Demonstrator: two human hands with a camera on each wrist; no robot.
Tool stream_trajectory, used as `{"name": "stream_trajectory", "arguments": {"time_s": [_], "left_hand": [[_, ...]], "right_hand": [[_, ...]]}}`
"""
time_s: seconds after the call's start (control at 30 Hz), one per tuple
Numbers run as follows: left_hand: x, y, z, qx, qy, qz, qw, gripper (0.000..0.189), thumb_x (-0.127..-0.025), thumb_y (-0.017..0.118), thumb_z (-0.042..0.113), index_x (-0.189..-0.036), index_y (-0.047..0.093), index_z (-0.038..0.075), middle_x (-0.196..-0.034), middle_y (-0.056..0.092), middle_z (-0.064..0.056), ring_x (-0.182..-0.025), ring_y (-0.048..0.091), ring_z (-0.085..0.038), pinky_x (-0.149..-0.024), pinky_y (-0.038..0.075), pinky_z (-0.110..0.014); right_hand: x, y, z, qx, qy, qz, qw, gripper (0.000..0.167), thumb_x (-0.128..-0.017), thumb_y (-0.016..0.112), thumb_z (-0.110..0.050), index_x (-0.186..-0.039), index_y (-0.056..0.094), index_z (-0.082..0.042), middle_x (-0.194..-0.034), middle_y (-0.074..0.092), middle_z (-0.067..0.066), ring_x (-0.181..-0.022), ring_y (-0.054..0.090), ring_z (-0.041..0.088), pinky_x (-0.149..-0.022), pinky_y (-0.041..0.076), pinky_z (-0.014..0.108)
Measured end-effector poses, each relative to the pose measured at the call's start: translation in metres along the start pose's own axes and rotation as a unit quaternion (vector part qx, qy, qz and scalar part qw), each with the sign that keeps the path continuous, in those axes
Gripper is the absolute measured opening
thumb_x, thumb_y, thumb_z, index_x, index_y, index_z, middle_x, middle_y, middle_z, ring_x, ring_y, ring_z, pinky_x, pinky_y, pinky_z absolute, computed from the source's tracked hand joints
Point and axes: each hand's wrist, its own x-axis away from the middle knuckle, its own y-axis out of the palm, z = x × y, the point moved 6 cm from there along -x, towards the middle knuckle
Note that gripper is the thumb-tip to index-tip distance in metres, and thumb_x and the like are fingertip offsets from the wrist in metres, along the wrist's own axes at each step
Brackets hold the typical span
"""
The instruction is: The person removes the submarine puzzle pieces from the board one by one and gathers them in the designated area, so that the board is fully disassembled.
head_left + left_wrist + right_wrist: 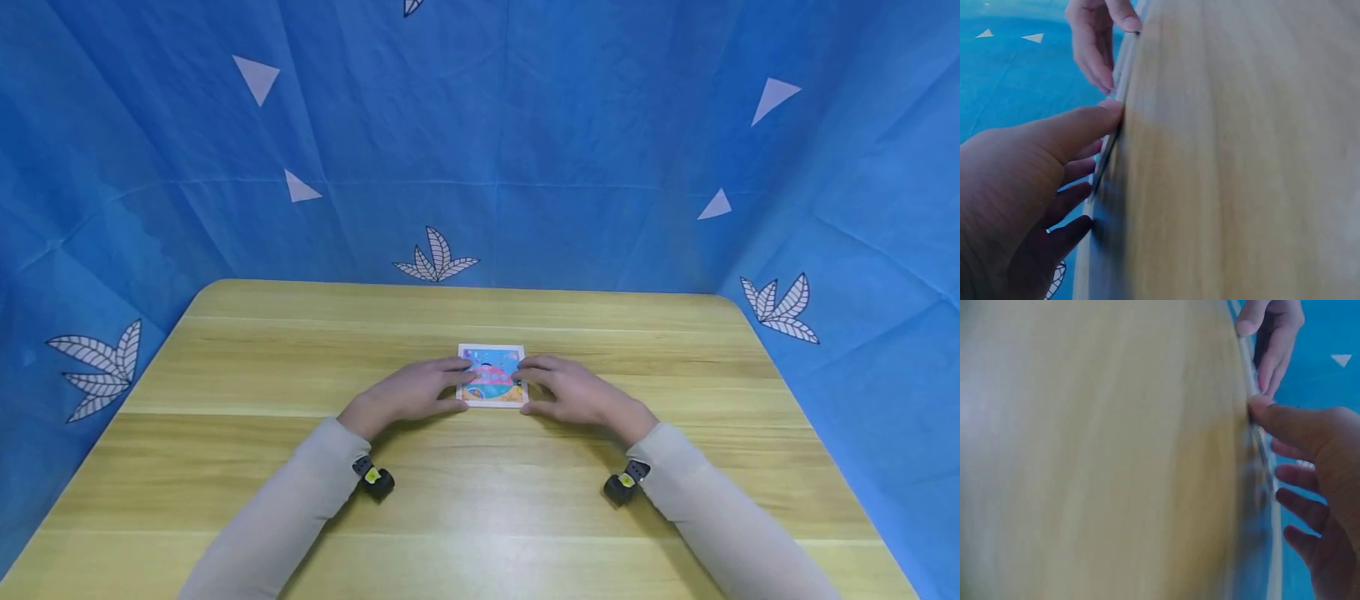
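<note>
A small, nearly square picture board with a white border lies on the wooden table. Its print shows a pink and teal shape on a blue and orange ground. My left hand rests at its left side, fingertips over the picture and thumb at the near left corner. From the other side my right hand touches it in mirror fashion, thumb at the near right corner. Both hands have loosely bent, spread fingers. In the left wrist view, the left thumb lies along the board's near edge, seen almost edge-on.
The wooden table has rounded far corners. Blue cloth with white triangles and leaf prints hangs behind it and at both sides. A small black camera is strapped to the left wrist, another camera to the right.
</note>
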Motion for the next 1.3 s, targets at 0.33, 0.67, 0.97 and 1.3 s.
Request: {"name": "stream_trajectory", "arguments": {"time_s": [0.33,0.67,0.97,1.3], "left_hand": [[0.015,-0.002,0.004,0.027,-0.017,-0.015,0.9994,0.055,-0.097,0.060,0.040,-0.146,0.048,0.015,-0.154,0.037,-0.005,-0.140,0.036,-0.027,-0.113,0.034,-0.042],[0.020,-0.008,0.009,0.022,0.001,0.033,0.9992,0.053,-0.095,0.064,0.041,-0.140,0.056,0.015,-0.149,0.044,-0.007,-0.137,0.040,-0.029,-0.113,0.034,-0.045],[0.006,-0.010,0.015,0.009,0.004,0.084,0.9964,0.065,-0.092,0.062,0.052,-0.144,0.051,0.014,-0.150,0.043,-0.006,-0.141,0.034,-0.027,-0.117,0.027,-0.042],[-0.004,0.001,0.025,-0.009,-0.009,0.050,0.9986,0.084,-0.091,0.055,0.063,-0.152,0.036,0.007,-0.154,0.036,-0.010,-0.145,0.025,-0.028,-0.120,0.014,-0.038]], "right_hand": [[0.001,0.003,-0.016,-0.010,-0.002,-0.018,0.9998,0.053,-0.096,0.063,-0.039,-0.141,0.054,-0.013,-0.146,0.046,0.008,-0.121,0.055,0.027,-0.103,0.046,0.043],[0.000,-0.001,-0.024,-0.003,-0.019,0.001,0.9998,0.051,-0.095,0.064,-0.039,-0.138,0.057,-0.012,-0.140,0.052,0.007,-0.122,0.055,0.024,-0.105,0.045,0.041],[-0.012,-0.009,-0.017,-0.032,-0.018,0.059,0.9976,0.049,-0.096,0.065,-0.034,-0.137,0.056,-0.008,-0.134,0.057,0.007,-0.125,0.052,0.025,-0.106,0.043,0.042],[-0.025,-0.007,-0.009,-0.054,0.042,0.107,0.9919,0.047,-0.094,0.067,-0.030,-0.134,0.059,-0.006,-0.130,0.059,0.011,-0.123,0.053,0.030,-0.105,0.042,0.047]]}}
